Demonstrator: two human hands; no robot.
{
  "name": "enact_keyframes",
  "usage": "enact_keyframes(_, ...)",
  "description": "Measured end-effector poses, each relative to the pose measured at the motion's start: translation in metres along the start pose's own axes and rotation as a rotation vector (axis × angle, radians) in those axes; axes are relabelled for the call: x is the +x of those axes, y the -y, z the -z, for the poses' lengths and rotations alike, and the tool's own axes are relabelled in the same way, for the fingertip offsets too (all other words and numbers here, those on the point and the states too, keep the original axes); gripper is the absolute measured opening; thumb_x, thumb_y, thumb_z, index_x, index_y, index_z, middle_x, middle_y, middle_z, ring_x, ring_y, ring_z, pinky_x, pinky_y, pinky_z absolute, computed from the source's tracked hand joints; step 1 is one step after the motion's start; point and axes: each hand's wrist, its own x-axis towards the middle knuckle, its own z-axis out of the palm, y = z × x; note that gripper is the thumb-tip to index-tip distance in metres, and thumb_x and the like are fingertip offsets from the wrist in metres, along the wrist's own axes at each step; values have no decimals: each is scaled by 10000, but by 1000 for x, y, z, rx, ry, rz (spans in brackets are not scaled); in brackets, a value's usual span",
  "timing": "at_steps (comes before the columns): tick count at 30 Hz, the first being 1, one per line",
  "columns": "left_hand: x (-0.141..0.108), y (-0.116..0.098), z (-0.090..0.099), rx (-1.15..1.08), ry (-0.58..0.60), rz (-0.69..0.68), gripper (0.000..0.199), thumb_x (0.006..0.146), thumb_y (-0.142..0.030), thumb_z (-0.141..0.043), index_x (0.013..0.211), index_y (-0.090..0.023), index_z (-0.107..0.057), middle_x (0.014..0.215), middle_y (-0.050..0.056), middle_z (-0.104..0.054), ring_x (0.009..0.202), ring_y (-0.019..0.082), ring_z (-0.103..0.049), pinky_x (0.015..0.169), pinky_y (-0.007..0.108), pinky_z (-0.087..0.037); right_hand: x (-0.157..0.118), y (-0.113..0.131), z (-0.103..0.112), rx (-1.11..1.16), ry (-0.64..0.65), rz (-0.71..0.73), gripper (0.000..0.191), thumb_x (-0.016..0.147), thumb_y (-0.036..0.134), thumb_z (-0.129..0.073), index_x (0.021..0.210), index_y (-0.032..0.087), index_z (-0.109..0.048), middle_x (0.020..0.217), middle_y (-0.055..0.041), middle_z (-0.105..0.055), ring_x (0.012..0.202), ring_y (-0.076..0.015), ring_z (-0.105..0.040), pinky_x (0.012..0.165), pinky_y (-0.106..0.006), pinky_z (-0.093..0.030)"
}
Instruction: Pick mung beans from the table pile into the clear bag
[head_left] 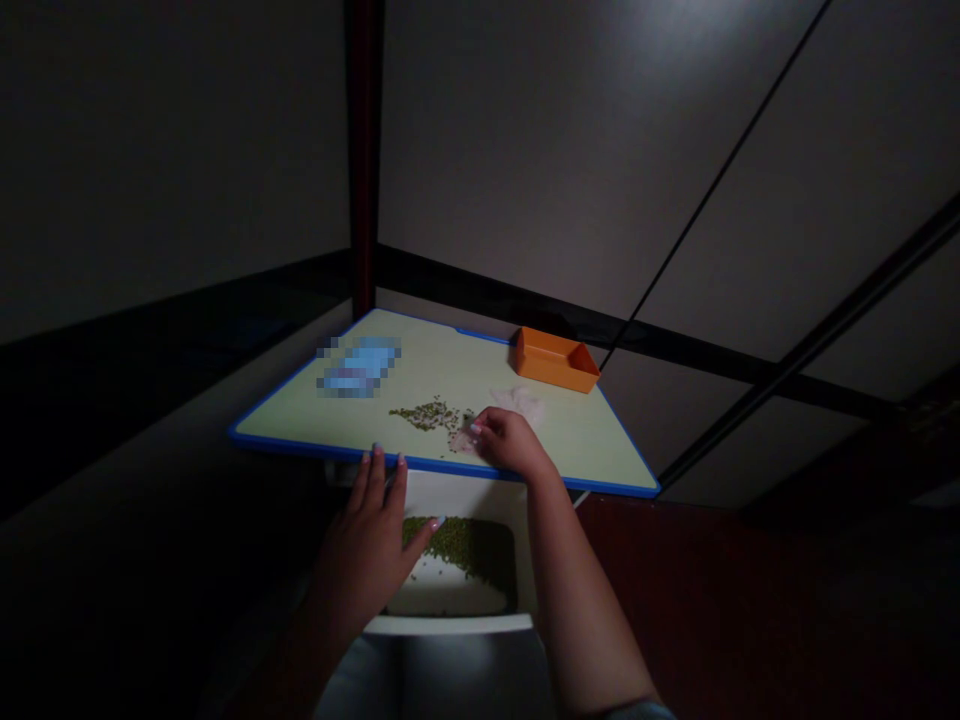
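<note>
On the pale table top (352,420) with its blue edge lies a loose heap of small green beans (429,414), spread toward the right. My right hand (507,440) is at the heap's right end, thumb and fingertips pinched together; what they hold, if anything, is too small to make out. A whitish, translucent patch, perhaps thin plastic (525,402), lies just beyond it. My left hand (379,520) has its fingers spread, their tips at the table's near edge. Below, a white bin (450,624) contains many more green beans (480,550), partly hidden by my left thumb.
An orange open box (556,372) stands at the table's far right corner. A blurred-out blue item (360,366) lies at the left. Wall panels (525,150) rise directly behind the table, and a dark red floor (660,590) shows at the lower right.
</note>
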Motion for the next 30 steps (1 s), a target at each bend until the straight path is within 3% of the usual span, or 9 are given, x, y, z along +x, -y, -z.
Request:
enact_keyframes(9,0,0,1,3,26,9,800,806,-596,-419,1400,-64,-355,1537,262,-191,1436,363,-175,1063,464,-380,-3,1,-1,186,102,-22,102,822,242,-532,822,176,-610,627,22,-577,566,-118,-512,552,-209,-379)
enact_keyframes(16,1,-2,3,11,45,18,785,806,-581,-423,1391,-59,-374,1527,265,-227,1433,361,-188,1070,460,-374,-1,4,-1,53,14,25,97,819,190,-532,831,164,-625,728,-8,-632,672,-124,-537,635,-213,-387)
enact_keyframes(24,1,0,-2,25,7,0,788,808,-582,-427,1396,-61,-363,1529,264,-216,1432,368,-186,1050,472,-396,-4,6,-1,97,108,30,115,830,204,-522,832,163,-629,696,10,-609,640,-119,-518,603,-208,-376)
enact_keyframes(30,0,1,-4,34,-11,-10,806,805,-612,-410,1395,-65,-366,1525,260,-233,1427,371,-195,1056,476,-388,-1,10,-4,-2,-16,57,116,840,212,-533,877,170,-635,787,-13,-656,696,-124,-547,654,-212,-388)
